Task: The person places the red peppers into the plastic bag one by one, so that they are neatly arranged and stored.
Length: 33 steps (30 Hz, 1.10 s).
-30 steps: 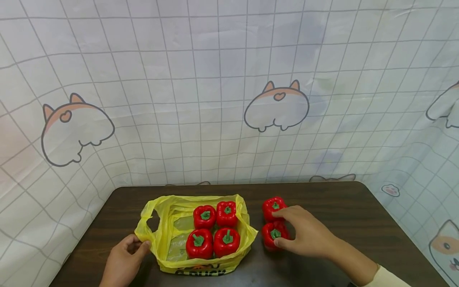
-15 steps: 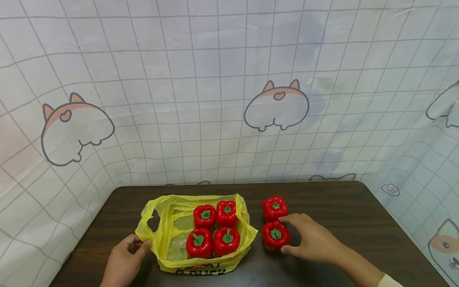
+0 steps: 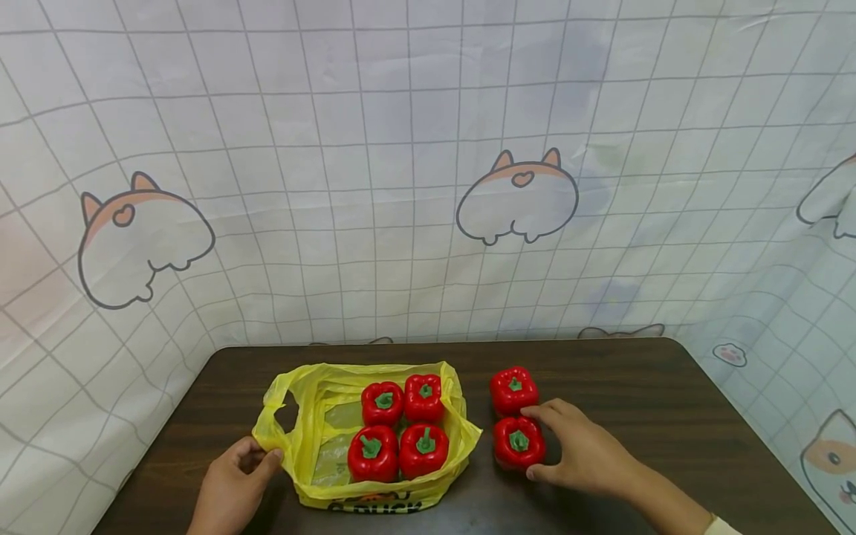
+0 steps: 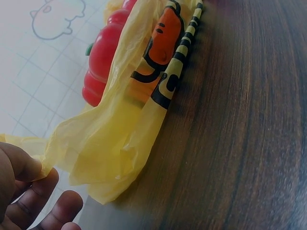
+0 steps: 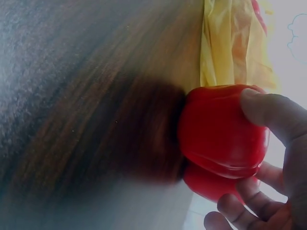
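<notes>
My left hand (image 3: 234,483) pinches the left edge of a yellow plastic bag (image 3: 304,446) between thumb and index finger, beside its handle loop. Inside the bag several red bell peppers with green stems sit in two rows, one pepper (image 3: 372,455) at the near left. Right of the bag, two more stand on the table, one behind the other. The near red bell pepper (image 3: 511,455) is gripped by my right hand (image 3: 582,453), thumb at its front and index finger at its back. The far pepper (image 3: 513,391) stands just behind it.
A dark wood-grain table (image 3: 669,401) carries everything. A white gridded cloth (image 3: 401,186) printed with cartoon animals hangs behind and along the sides. Black lettering (image 3: 388,508) marks the bag's front.
My right hand drew back from over the two loose peppers and took hold of the near one, which shifted slightly right. The left hand and the bag stayed put.
</notes>
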### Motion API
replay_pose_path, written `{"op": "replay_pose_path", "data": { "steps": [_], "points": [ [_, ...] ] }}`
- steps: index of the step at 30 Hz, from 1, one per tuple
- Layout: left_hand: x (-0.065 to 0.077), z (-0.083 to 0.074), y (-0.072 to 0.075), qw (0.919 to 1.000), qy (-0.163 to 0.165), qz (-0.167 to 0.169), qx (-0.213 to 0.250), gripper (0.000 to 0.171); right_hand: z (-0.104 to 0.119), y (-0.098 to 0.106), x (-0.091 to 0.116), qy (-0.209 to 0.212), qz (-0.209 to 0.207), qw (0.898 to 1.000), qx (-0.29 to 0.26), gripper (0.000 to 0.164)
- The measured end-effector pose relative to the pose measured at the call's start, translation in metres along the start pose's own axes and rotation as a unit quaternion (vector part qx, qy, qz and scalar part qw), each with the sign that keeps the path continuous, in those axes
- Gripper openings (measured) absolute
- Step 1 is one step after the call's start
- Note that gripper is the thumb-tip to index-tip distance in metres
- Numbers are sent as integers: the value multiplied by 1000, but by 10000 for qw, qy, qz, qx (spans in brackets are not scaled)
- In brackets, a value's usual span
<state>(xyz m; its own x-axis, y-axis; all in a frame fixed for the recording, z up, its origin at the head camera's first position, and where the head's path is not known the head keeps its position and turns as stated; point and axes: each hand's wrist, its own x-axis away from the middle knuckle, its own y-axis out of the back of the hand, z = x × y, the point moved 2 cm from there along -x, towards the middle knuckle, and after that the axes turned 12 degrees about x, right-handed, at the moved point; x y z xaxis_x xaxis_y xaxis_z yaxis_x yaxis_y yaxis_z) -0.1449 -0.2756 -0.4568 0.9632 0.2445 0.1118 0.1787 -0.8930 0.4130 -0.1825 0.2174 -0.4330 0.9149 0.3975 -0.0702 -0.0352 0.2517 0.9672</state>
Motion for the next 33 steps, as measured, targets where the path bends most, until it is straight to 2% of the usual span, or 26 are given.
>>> {"op": "replay_pose_path", "data": {
  "steps": [11, 15, 22, 27, 33],
  "points": [
    [0, 0, 2, 10000, 48, 17, -3, 39, 3, -4, 0, -725, 157, 9970, -222, 84],
    [1, -1, 2, 10000, 53, 12, 73, 35, 6, -3, 0, -571, 107, 9983, -87, 84],
    [3, -1, 3, 9999, 15, -18, 161, 33, 10, -2, 1, -130, -125, 9997, 185, 73],
    [3, 0, 3, 9998, 32, -27, 215, 32, 14, 4, 0, -50, -218, 9996, 192, 72],
    [2, 2, 5, 9997, 36, 21, 237, 38, 22, 22, -2, -175, -331, 9993, -3, 74]
  ]
}}
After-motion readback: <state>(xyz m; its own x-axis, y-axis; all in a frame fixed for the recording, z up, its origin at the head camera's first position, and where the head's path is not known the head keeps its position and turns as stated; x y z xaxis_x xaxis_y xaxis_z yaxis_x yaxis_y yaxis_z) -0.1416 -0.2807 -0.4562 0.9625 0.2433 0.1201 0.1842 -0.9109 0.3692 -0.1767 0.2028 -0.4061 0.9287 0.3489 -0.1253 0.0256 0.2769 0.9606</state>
